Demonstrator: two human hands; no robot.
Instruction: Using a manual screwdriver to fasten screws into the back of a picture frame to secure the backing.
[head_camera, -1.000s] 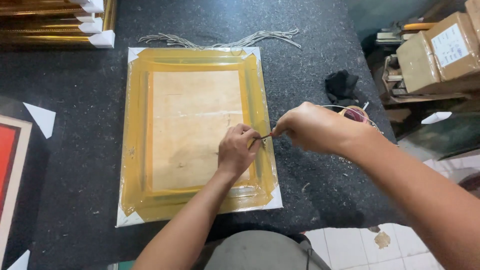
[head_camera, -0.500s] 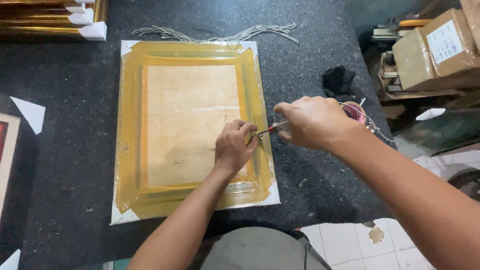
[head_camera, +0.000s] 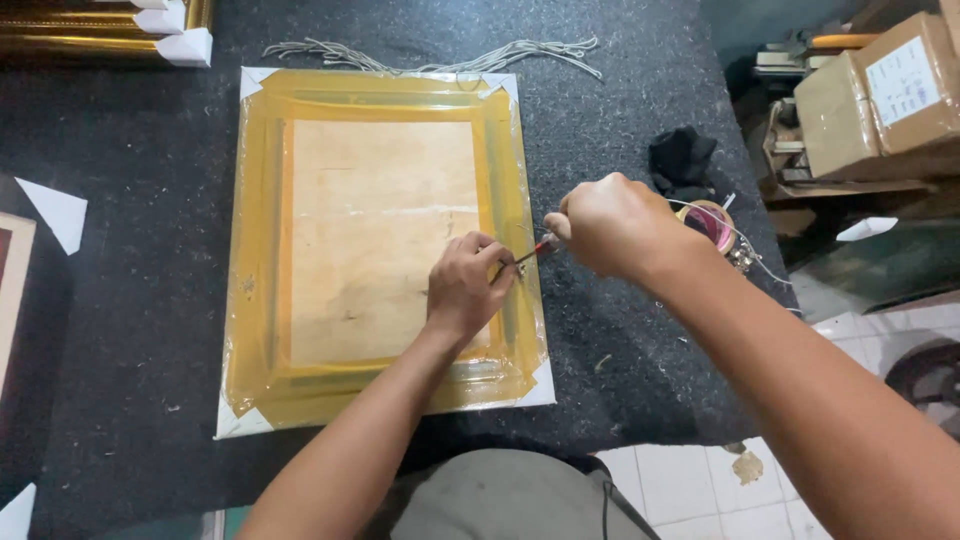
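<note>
Lying face down on the dark tabletop (head_camera: 620, 120), a picture frame (head_camera: 385, 250) wrapped in yellowish clear film shows its pale backing board upward, with white corner protectors at its corners. Head view: the left hand (head_camera: 465, 285) rests on the frame's right rail, its fingers pinched around something small at the tool tip; what it is cannot be made out. The right hand (head_camera: 610, 225) is clenched around a red-handled screwdriver (head_camera: 535, 250), whose tip meets the rail just beside the left fingertips. A bundle of pale cords (head_camera: 440, 58) lies along the frame's far edge. A black cloth (head_camera: 680, 160) sits near the right hand. Cardboard boxes (head_camera: 880, 95) stand beyond the tabletop at right. Gilded frames (head_camera: 90, 25) lie at far left.
</note>
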